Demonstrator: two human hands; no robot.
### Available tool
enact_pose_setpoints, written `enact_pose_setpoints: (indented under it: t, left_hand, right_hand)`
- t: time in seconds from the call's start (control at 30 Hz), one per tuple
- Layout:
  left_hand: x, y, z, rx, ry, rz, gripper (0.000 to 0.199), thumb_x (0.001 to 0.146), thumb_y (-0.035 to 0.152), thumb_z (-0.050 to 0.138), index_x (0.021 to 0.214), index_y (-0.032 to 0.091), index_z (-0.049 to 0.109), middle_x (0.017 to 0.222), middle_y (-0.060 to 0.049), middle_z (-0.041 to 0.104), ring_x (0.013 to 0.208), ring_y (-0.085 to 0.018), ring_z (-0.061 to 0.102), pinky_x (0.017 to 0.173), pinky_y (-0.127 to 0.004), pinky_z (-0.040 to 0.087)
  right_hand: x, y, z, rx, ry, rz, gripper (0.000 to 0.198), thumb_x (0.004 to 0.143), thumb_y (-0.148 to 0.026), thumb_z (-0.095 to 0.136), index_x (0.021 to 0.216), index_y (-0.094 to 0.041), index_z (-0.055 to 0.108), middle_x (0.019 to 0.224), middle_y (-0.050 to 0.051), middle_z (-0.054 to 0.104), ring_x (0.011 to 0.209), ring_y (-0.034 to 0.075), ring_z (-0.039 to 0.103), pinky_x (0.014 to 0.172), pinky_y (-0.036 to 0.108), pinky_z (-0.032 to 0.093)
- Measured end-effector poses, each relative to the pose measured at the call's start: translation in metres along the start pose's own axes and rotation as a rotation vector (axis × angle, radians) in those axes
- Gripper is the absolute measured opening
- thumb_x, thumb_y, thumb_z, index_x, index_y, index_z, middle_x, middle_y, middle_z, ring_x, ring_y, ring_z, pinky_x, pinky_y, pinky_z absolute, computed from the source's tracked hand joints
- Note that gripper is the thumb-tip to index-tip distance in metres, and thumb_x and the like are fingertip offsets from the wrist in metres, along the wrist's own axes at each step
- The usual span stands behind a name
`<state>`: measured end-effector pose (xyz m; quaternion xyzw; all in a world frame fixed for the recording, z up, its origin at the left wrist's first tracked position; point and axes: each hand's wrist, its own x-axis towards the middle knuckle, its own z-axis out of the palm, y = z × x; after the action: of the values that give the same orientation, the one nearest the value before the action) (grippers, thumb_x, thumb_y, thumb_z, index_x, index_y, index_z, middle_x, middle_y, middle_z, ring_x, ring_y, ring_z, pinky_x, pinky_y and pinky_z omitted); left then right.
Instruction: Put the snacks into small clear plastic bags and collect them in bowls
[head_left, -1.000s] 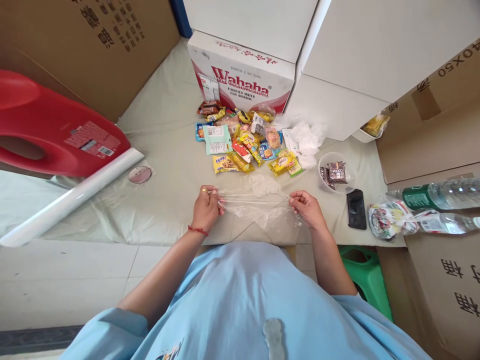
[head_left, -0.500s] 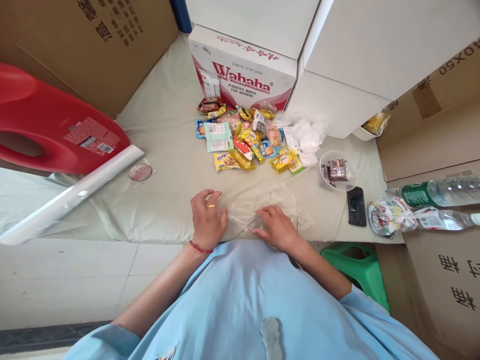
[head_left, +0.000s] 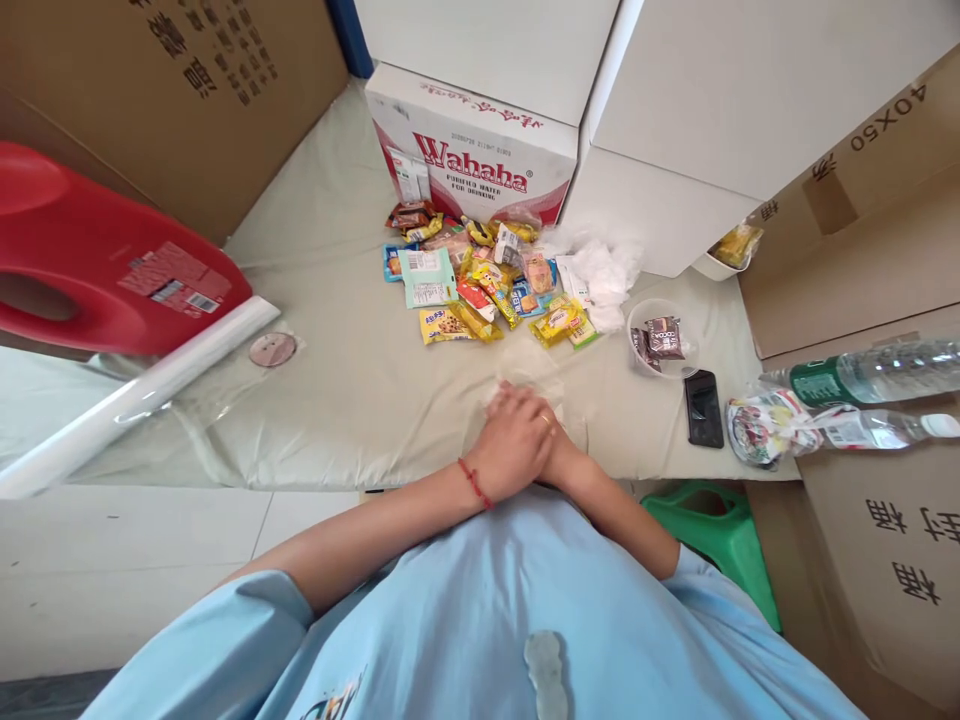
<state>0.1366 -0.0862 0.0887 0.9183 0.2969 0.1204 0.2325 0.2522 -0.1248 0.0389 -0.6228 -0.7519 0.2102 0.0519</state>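
Note:
My left hand (head_left: 514, 440) lies across my right hand (head_left: 562, 462) at the front edge of the cloth-covered surface. Its fingers are bent and closed over the right hand; what they hold, if anything, is hidden. The right hand's fingers are mostly covered, so their state does not show. A crumpled piece of clear plastic (head_left: 541, 368) lies under and just beyond both hands. Past it sits a heap of small wrapped snacks (head_left: 491, 280), in yellow, blue, red and pale green packets.
A Wahaha carton (head_left: 465, 160) stands behind the snacks. To the right are a clear tub (head_left: 691, 330) with brown cocoa packets, a black phone (head_left: 703, 408) and plastic bottles (head_left: 885, 375). On the left are a red jug (head_left: 97, 260) and a film roll (head_left: 150, 390).
My left hand has moved right, from resting apart on the left to lying over my right hand. The view has shifted slightly.

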Motion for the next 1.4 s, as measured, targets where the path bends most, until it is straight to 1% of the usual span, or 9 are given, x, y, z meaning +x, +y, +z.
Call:
enact_pose_setpoints:
  t: [0.2,0.37,0.47,0.6,0.73,0.87,1.0,1.27,1.4]
  left_hand:
    - [-0.016,-0.064,0.002,0.164,-0.027,-0.412,0.05,0.101,0.037,0.043,0.148,0.02,0.052,0.162,-0.019,0.044,0.149,-0.038,0.042,0.117,-0.075,0.029]
    - [-0.065,-0.109,-0.003,0.172,-0.156,-0.39,0.045,0.095,0.027,0.047,0.138,0.022,0.06,0.16,-0.015,0.049,0.149,-0.032,0.044,0.121,-0.069,0.029]
    - [-0.084,-0.112,-0.006,0.213,-0.047,-0.378,0.048,0.092,0.028,0.055,0.139,0.019,0.061,0.162,-0.02,0.044,0.155,-0.037,0.035,0.121,-0.065,0.031]
    - [-0.076,-0.098,-0.016,0.278,0.103,-0.089,0.053,0.091,0.015,0.055,0.141,0.029,0.061,0.166,-0.011,0.043,0.16,-0.034,0.023,0.127,-0.064,0.014]
    - [-0.038,-0.085,-0.018,0.11,-0.223,0.305,0.034,0.096,0.016,0.047,0.114,0.029,0.073,0.138,-0.003,0.07,0.131,-0.02,0.062,0.118,-0.042,0.04]
    - [-0.007,-0.084,-0.007,0.124,-0.29,-0.069,0.039,0.105,0.034,0.034,0.115,0.021,0.069,0.126,-0.01,0.07,0.1,-0.022,0.071,0.083,-0.036,0.057]
    - [-0.014,-0.089,0.003,0.23,-0.185,-0.241,0.052,0.103,0.048,0.04,0.145,0.021,0.056,0.159,-0.013,0.048,0.12,-0.032,0.063,0.091,-0.044,0.056]
    - [-0.064,-0.102,0.018,0.251,-0.048,-0.246,0.07,0.095,0.06,0.054,0.158,0.03,0.045,0.172,-0.014,0.028,0.16,-0.041,0.016,0.122,-0.074,-0.002]
    - [-0.068,-0.101,0.025,0.247,-0.102,-0.239,0.076,0.095,0.064,0.052,0.161,0.027,0.039,0.174,-0.018,0.019,0.16,-0.042,0.018,0.118,-0.08,-0.005]
  right_hand:
    - [0.01,0.027,-0.014,0.078,-0.094,-0.089,0.1,0.074,-0.028,0.091,0.161,-0.025,0.041,0.176,0.015,0.006,0.16,0.041,0.014,0.126,0.059,0.028]
    - [-0.002,0.057,-0.022,0.151,-0.117,-0.191,0.097,0.077,-0.02,0.088,0.161,-0.029,0.04,0.177,0.013,0.005,0.163,0.033,0.007,0.128,0.055,0.022]
    - [-0.011,0.065,-0.027,0.144,-0.137,-0.23,0.093,0.079,-0.019,0.086,0.16,-0.029,0.043,0.176,0.012,0.008,0.163,0.031,0.006,0.129,0.055,0.019]
    - [-0.017,0.061,-0.031,0.097,-0.193,-0.243,0.084,0.082,-0.018,0.083,0.157,-0.027,0.047,0.176,0.012,0.009,0.163,0.031,0.004,0.13,0.056,0.015]
    - [-0.013,0.05,-0.034,0.062,-0.255,-0.254,0.086,0.083,-0.016,0.08,0.159,-0.033,0.045,0.177,0.008,0.006,0.163,0.03,0.002,0.13,0.057,0.012]
    - [-0.014,0.044,-0.033,0.045,-0.246,-0.246,0.076,0.083,-0.018,0.08,0.153,-0.03,0.054,0.177,0.008,0.009,0.163,0.031,0.004,0.13,0.057,0.013]
    - [-0.04,0.056,-0.027,0.076,-0.116,-0.171,0.078,0.084,-0.018,0.079,0.156,-0.029,0.049,0.176,0.01,0.015,0.163,0.03,0.01,0.129,0.059,0.017]
    - [-0.119,0.107,-0.029,0.222,0.006,0.039,0.048,0.09,-0.032,0.075,0.138,-0.031,0.068,0.162,0.01,0.047,0.159,0.032,0.025,0.122,0.062,0.034]
    - [-0.101,0.104,-0.042,0.309,0.239,0.138,0.033,0.102,-0.037,0.055,0.13,-0.03,0.071,0.141,0.011,0.065,0.138,0.028,0.055,0.115,0.053,0.048]
